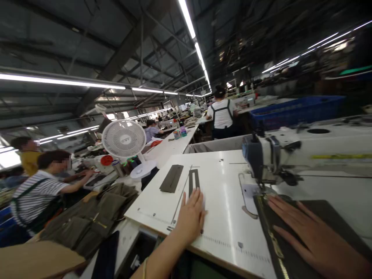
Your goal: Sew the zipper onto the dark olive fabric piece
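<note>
My right hand lies flat, fingers spread, on the dark panel with its zipper at lower right, under the sewing machine. My left hand rests open on the white table, touching a strip; a fan stands at left.

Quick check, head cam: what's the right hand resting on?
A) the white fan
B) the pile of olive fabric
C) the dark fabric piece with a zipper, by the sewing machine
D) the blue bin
C: the right hand lies flat on the dark fabric piece with its zipper running beside it, just in front of the sewing machine; the left hand is pressed flat on the white table.
</note>
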Available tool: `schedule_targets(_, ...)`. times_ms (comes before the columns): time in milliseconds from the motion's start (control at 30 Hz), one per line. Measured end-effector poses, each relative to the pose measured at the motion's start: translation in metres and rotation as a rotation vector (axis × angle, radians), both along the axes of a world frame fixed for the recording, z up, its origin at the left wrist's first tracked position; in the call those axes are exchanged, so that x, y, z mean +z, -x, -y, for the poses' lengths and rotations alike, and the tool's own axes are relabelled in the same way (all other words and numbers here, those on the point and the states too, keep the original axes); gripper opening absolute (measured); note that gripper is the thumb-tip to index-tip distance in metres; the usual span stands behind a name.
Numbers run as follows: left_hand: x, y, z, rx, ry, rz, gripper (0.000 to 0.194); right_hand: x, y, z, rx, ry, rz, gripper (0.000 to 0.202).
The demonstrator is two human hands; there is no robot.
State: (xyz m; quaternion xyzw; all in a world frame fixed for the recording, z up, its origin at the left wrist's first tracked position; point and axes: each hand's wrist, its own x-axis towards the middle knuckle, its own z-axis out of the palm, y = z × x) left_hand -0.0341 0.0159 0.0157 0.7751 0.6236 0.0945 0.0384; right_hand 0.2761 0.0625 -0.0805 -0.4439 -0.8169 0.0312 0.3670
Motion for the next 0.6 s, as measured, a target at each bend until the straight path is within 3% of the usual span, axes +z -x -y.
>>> schedule_targets(67, 0.001, 0.003, -0.001, 0.006, -0.004, -0.184, 0.047, 0.009, -0.003, 0.004, 0.033, -0.048, 0.206, 0.055)
schedule_targets(133, -0.001, -0.003, 0.005, -0.015, 0.025, -0.216, 0.044, 0.019, 0.000, 0.007, 0.016, -0.009, 0.344, 0.053)
schedule_targets(267, -0.004, -0.028, 0.025, -0.226, -0.040, -0.236, 0.049, 0.040, 0.008, 0.011, 0.006, 0.117, 0.492, 0.049)
schedule_targets(467, -0.016, -0.025, 0.021, -0.508, -0.263, -0.284, 0.091, 0.049, 0.009, 0.018, -0.010, -0.069, 0.516, 0.049)
schedule_targets(600, -0.040, -0.019, 0.017, -0.675, -0.399, -0.377, 0.058, 0.047, 0.006, 0.021, 0.017, -0.087, 0.519, 0.052)
